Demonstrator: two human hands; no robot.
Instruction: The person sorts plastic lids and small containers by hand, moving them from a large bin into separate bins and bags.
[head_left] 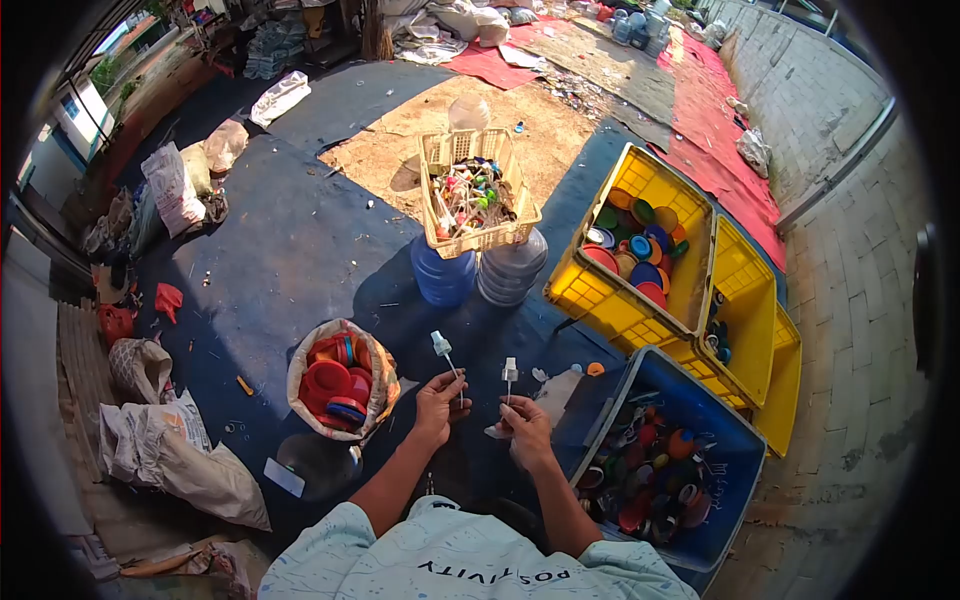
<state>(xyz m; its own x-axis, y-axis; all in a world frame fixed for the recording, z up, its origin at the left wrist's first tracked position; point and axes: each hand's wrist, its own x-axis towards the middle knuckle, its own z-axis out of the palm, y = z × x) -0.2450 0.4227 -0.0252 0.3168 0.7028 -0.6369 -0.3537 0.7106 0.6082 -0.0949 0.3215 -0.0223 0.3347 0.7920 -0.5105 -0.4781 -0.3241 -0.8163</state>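
Note:
My left hand pinches the thin tube of a pale spray pump, its head tilted up to the left. In my right hand is a second white spray pump, held upright by its stem. The two pumps are apart, side by side in front of my chest. Beyond them a cream plastic crate, full of mixed small caps and pump parts, rests on a blue water jug and a clear water jug. A sack of red and blue lids stands left of my left hand.
To my right is a blue bin of assorted caps. Yellow crates behind it hold colourful lids. White sacks lie at the left. A block wall runs along the right side. Blue sheeting covers the ground.

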